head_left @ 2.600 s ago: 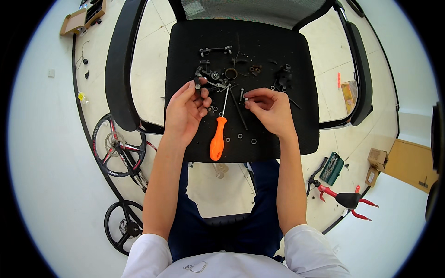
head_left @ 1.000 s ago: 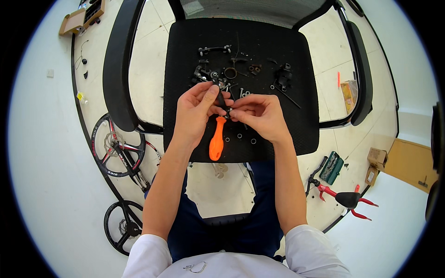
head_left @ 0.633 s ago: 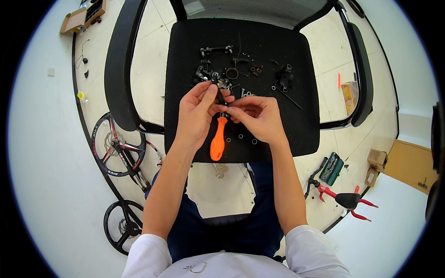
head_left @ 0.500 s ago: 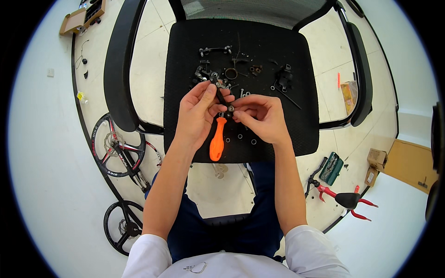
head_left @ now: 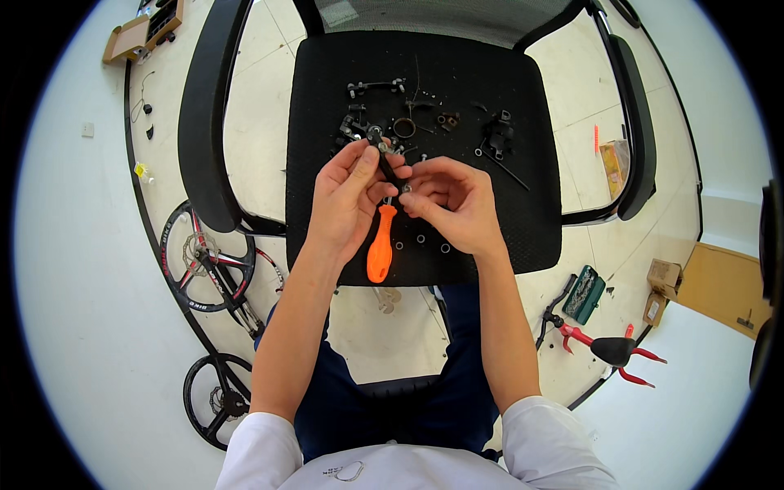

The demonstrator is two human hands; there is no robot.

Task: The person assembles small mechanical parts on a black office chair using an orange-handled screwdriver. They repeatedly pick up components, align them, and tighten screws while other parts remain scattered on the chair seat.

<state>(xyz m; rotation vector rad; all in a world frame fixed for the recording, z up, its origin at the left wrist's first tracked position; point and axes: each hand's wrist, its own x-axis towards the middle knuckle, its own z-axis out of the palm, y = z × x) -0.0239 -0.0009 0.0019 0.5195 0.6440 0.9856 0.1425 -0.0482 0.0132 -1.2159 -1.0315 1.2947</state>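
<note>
My left hand (head_left: 339, 200) is closed round a slim black bar-shaped part (head_left: 389, 168) with round metal fittings at its ends. At the lower end of that part sits a small silver ring or nut (head_left: 407, 189). The thumb and fingers of my right hand (head_left: 459, 204) pinch there, hiding some of it. Just below the hands, a screwdriver with an orange handle (head_left: 380, 249) lies on the black chair seat (head_left: 506, 233), its tip hidden. Several small silver rings (head_left: 421, 239) lie to its right.
Beyond my hands the seat holds a brown ring (head_left: 404, 128), a black linkage (head_left: 376, 87) and a black bracket (head_left: 498, 135). Armrests (head_left: 206, 114) flank it. On the floor are spoked wheels (head_left: 214, 400), a red bicycle frame (head_left: 584, 339) and a green case (head_left: 585, 296).
My right hand has shifted slightly left and up, its fingers still at the lower end of the black part. The left hand keeps its hold. The whole view has shifted slightly.
</note>
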